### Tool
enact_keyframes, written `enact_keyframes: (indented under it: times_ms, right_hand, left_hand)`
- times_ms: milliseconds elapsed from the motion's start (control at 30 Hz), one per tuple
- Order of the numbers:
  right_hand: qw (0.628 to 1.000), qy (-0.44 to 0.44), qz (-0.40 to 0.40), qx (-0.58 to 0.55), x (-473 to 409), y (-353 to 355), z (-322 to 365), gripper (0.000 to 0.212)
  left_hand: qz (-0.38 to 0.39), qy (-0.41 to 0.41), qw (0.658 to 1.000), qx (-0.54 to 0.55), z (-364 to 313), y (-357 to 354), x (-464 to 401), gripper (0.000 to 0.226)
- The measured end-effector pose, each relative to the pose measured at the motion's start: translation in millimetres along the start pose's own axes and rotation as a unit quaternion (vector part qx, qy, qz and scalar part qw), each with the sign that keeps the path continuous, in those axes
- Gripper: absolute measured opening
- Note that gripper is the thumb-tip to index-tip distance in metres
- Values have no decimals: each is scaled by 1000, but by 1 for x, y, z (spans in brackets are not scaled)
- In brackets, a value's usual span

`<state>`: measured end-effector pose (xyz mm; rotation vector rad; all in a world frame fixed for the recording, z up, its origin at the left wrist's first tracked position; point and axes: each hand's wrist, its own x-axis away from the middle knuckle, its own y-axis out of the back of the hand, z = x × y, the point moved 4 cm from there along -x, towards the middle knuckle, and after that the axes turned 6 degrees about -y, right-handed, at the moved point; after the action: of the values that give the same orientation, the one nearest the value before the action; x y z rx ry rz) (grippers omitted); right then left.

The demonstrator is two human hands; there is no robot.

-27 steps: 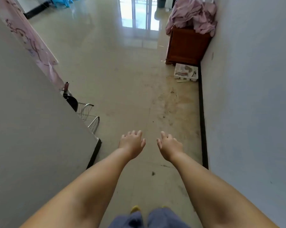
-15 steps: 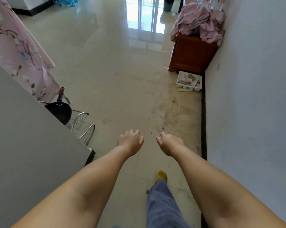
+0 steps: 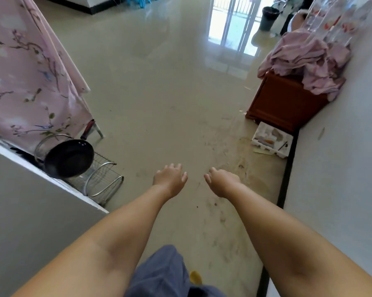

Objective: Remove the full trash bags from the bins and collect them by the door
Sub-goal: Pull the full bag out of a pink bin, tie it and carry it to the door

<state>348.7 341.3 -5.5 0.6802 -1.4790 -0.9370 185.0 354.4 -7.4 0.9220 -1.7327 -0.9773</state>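
A: What is held in the fingers?

B: Nothing. On the left hand (image 3: 170, 179) and the right hand (image 3: 222, 181) the fingers are loosely curled, slightly apart, and both hands are held out over the floor (image 3: 159, 93).

A: Where are the trash bags?

B: None is seen. A dark bin (image 3: 269, 18) stands far right, by the glass door (image 3: 232, 28); it is upright, its long axis vertical and its mouth pointing up. Whether it is bagged cannot be told.

A: Progress?

B: Nothing is judged collected; every bag remains to be removed.
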Motion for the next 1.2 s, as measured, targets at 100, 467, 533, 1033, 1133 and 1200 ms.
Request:
enact_keyframes:
  times_ms: [100, 467, 533, 1033, 1133, 1200]
  right_hand:
    - [999, 26, 2, 20, -50, 28, 16, 47]
    - [988, 102, -10, 117, -257, 165, 97, 38]
    - [989, 104, -13, 101, -290, 189, 113, 39]
    - [973, 192, 7, 125, -590, 357, 263, 46]
    - [955, 238, 10, 177, -641, 387, 302, 41]
    - [950, 253, 21, 181, -673, 401, 332, 41]
  left_hand:
    - [-6, 14, 1000, -9, 16, 18, -46, 43]
    - [-30, 39, 999, -17, 106, 147, -248, 45]
    - [-27, 52, 998, -16, 127, 170, -280, 46]
    - [-53, 184, 981, 37, 286, 300, -535, 45]
    - [-54, 214, 973, 65, 318, 324, -578, 45]
    - [-56, 233, 968, 75, 345, 337, -601, 45]
